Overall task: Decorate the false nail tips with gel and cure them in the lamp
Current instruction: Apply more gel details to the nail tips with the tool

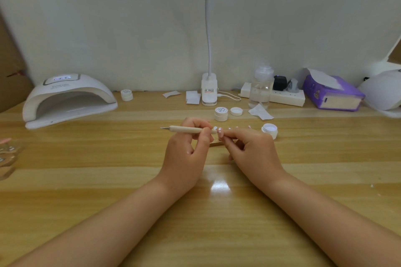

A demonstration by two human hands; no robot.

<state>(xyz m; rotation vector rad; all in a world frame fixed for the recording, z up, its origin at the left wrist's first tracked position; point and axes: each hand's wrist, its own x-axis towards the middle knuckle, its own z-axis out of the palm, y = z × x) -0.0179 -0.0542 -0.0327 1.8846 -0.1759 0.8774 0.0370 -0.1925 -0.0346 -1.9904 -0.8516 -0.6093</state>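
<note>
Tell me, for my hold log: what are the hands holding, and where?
Left hand pinches the dotting pen near its right end; right hand pinches a nail tip.

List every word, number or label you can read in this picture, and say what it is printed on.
"SUN": on top of the curing lamp, below its lit display, whose digits are too blurred to read.
Gel pots: script on the lids, too small.
Desk lamp base: sticker, unreadable.
Purple tissue pack: print too blurred.

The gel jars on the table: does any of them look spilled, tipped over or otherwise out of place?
Nothing looks spilled or tipped. One gel jar stands open right of the right hand. A loose lid lies beside the closed jar behind the hands. A third jar stands closed by the curing lamp.
</note>
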